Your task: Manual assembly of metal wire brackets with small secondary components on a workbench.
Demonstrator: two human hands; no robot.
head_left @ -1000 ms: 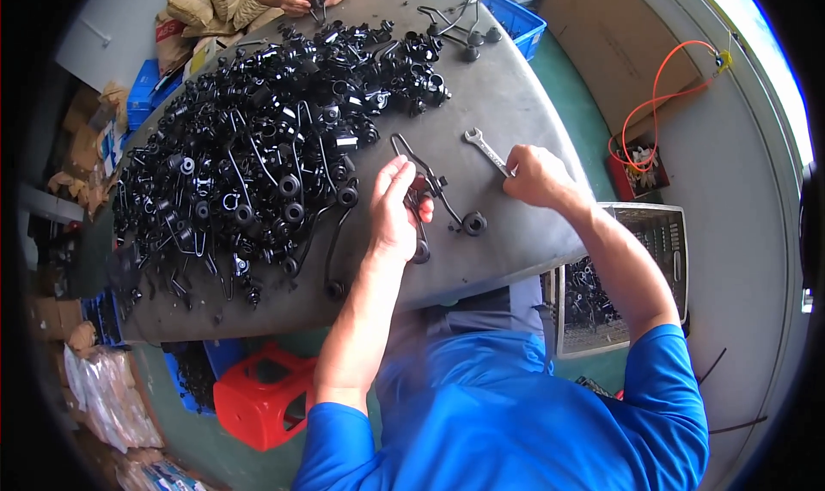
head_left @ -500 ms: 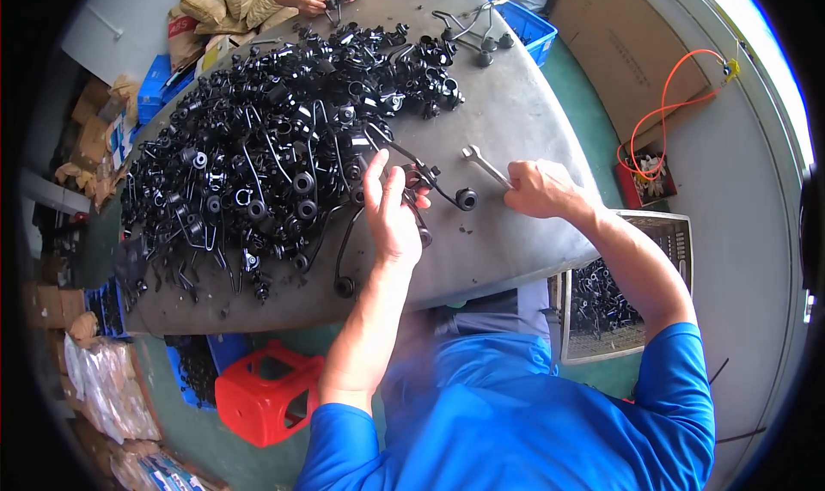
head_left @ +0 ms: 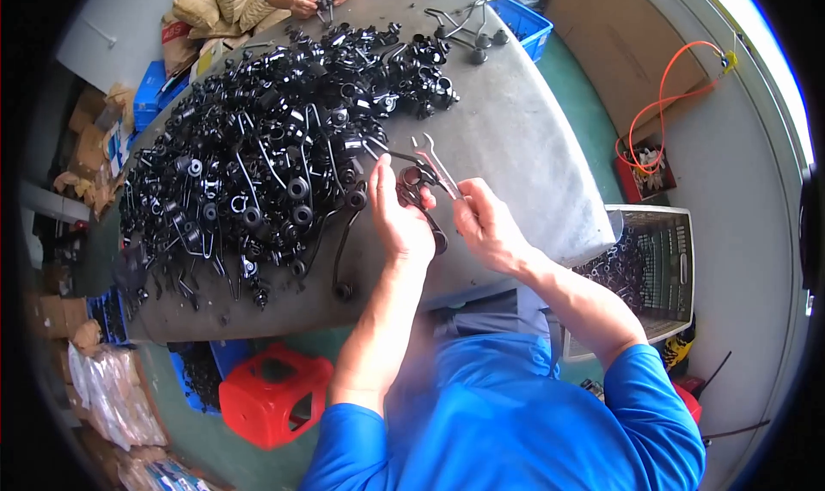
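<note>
On the left of the grey worktop [head_left: 524,139] lies a big heap of black wire brackets [head_left: 258,164] with round rubber ends. Just right of it, the left hand [head_left: 400,220] has its fingers closed around one black wire bracket [head_left: 421,190], held above the worktop's near edge; its long axis runs from far-left to near-right. The right hand [head_left: 485,220] pinches a silver spanner [head_left: 440,166], whose open end points away toward the far-left. On the green floor stand a red stool [head_left: 271,396] and, at right, a grey crate [head_left: 657,268] of small parts.
</note>
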